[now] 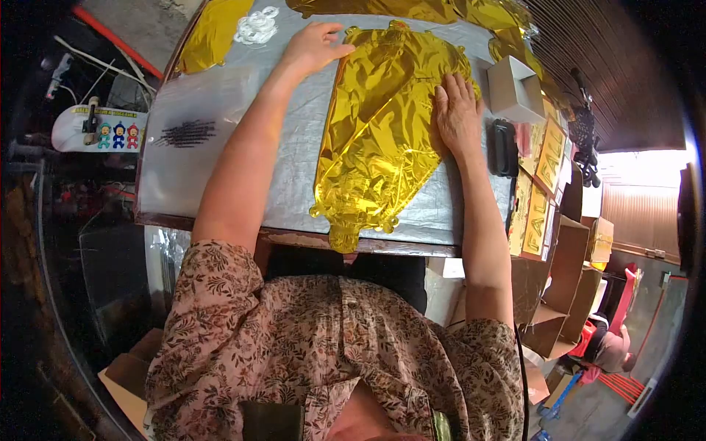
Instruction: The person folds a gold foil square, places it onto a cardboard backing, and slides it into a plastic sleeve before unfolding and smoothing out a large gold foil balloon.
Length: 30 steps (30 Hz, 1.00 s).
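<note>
A flat, uninflated gold foil balloon [382, 132] lies creased on the grey-covered table [294, 158], its narrow tabbed end hanging slightly over the near edge. My left hand [315, 48] is at its upper left corner, thumb and fingers apart, fingertips right at the foil's edge. Flat on the balloon's right side rests my right hand [460, 116], fingers stretched out and pointing away from me.
More gold foil [412, 9] lies along the far edge. White string [256, 26] and clear plastic bags [195, 162] are on the left. A white box [515, 88] and a black tray [503, 148] stand right. Cardboard boxes [566, 272] are beyond; a person [614, 345] is farther off.
</note>
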Available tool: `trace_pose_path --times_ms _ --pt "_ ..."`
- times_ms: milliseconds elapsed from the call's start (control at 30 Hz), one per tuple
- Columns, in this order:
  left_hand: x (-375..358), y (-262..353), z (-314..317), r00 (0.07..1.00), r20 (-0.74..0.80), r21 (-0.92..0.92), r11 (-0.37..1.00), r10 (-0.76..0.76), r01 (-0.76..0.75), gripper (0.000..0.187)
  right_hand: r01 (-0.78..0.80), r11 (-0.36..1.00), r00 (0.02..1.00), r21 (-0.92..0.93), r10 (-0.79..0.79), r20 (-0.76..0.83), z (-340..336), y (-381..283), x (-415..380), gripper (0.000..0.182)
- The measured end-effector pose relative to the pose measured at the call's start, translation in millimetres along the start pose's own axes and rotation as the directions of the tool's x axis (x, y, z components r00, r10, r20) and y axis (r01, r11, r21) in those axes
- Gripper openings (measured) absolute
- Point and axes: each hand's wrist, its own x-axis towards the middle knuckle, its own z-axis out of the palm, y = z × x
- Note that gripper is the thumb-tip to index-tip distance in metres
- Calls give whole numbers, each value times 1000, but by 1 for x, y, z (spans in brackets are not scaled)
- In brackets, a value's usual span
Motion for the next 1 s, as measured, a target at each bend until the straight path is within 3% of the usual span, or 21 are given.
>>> trace_pose_path --times_ms 133,200,300,367,400,467,533,600,667,767,833,900,1000 --pt "0 -3 2 994 18 106 988 111 -112 66 13 1000 1000 5 -13 -3 1 2 1 51" --pt "-1 -2 4 996 12 117 989 91 -91 66 15 1000 1000 -2 -15 4 -5 -3 2 51" --pt "1 -7 7 994 -25 104 989 109 -105 66 126 991 991 40 -123 -56 -25 -30 3 52" --pt "2 -17 8 989 -54 79 988 135 -131 66 373 892 921 257 -388 12 -46 -66 3 55" --pt "3 -17 6 993 -27 81 990 114 -112 65 374 890 920 259 -391 16 -49 -82 1 55" --pt "6 -19 6 996 4 83 993 89 -89 64 507 772 800 384 -587 124 -50 -108 -4 57" --pt "5 -20 9 985 -32 86 983 168 -165 64 524 763 767 379 -616 178 -43 -118 -9 57" --pt "6 -19 10 995 18 35 994 100 -101 70 559 731 717 390 -663 215 -37 -122 -16 57" --pt "6 -17 11 997 66 -15 999 36 -35 75 566 713 697 414 -682 223 -38 -122 -27 57" --pt "14 -34 23 996 -36 -92 992 79 -82 59 573 690 660 442 -709 250 -53 -129 -50 58" --pt "11 -25 18 996 -35 29 996 84 -83 58 587 655 573 476 -751 327 -65 -136 -67 60" --pt "10 -19 17 998 -22 19 998 59 -58 58 562 651 556 511 -754 349 -76 -136 -80 60" --pt "8 -16 15 999 -15 29 999 39 -39 58 392 561 395 729 -818 418 -99 -136 -76 59"
